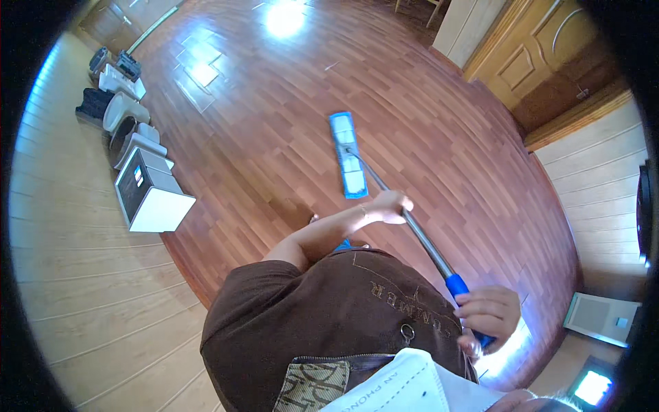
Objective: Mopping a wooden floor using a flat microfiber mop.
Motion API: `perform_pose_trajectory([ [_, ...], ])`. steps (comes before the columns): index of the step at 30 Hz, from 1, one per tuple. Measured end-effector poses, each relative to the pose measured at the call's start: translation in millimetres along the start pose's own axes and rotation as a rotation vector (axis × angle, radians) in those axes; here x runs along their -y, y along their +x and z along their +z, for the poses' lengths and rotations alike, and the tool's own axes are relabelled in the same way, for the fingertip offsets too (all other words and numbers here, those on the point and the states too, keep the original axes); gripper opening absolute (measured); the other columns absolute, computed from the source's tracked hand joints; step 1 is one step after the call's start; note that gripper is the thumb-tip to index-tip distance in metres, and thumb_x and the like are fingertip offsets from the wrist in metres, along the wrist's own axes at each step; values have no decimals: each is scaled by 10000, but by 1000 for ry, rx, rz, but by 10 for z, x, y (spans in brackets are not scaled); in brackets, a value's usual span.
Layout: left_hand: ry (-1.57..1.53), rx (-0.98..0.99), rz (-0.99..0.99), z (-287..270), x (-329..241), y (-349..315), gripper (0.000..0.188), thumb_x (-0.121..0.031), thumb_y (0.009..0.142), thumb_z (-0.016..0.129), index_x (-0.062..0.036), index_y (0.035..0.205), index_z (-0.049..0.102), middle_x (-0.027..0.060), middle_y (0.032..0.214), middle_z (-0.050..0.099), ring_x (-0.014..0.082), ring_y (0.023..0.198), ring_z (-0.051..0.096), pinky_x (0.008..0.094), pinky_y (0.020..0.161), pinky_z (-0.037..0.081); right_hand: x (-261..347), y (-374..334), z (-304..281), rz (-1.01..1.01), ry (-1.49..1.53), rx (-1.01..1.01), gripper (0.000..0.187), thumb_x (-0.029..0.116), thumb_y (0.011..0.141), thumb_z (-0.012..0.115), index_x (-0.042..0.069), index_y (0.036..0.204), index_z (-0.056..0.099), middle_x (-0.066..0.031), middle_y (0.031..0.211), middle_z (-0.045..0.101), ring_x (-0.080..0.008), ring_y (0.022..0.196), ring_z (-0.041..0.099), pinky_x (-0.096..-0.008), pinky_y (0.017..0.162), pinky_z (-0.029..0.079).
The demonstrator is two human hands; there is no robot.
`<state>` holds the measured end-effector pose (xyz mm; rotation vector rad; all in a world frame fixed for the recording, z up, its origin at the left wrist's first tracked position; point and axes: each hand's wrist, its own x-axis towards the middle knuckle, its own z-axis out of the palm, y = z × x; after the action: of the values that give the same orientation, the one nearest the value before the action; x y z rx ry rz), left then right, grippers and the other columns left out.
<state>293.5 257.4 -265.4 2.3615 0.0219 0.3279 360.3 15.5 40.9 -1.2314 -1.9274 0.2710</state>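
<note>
Looking down from my head camera, I see my left hand [390, 206] wrapped around the middle of a silver mop handle [419, 237], and my right hand [489, 314] clenched on the blue grip [458, 285] at its upper end, close to my brown shirt [343, 309]. The handle slants away from me to a flat blue mop head [348, 155], which lies on the glossy reddish wooden floor [274, 137] just ahead of my left hand. Along the pale panelled wall [82, 275] to my left stands a row of white and dark boxes and containers [141, 185], well apart from the mop.
</note>
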Motion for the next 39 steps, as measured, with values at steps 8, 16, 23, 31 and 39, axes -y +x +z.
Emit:
perform_pose_trajectory([
  [8,-118,191,137,231,-664,263,195,-217,637,637,-92,570,503,127,590,558,367,592,579,486,528,444,564,-61,-338,-159,-350,-46,405,461,875,587,64,820,529,-64,717,571,-200,616,564,-323,497,435],
  [16,-120,153,71,197,-1141,-353,171,-215,630,624,-86,576,526,124,595,564,372,607,577,497,521,444,678,-426,-149,-344,-466,-603,227,353,728,556,165,656,453,10,565,447,-137,484,436,-317,462,289],
  [23,-63,85,-279,-238,-1086,-1184,194,-269,627,633,-102,584,544,130,604,563,383,636,582,512,553,426,340,195,-160,-576,311,-14,153,261,824,552,164,706,538,11,659,604,-122,561,575,-259,479,403],
  [31,136,-128,-606,-411,-732,-2517,99,-215,606,630,-128,652,624,128,694,626,352,719,627,494,624,490,73,709,772,-546,634,279,448,526,768,715,101,732,578,-41,707,660,-211,689,690,-307,577,541],
  [39,287,-248,-946,-494,-401,-3606,133,-254,699,640,-125,725,655,114,840,659,308,876,633,470,734,512,14,974,1684,-330,768,516,201,244,798,657,58,744,601,-83,743,637,-276,768,666,-429,748,495],
])
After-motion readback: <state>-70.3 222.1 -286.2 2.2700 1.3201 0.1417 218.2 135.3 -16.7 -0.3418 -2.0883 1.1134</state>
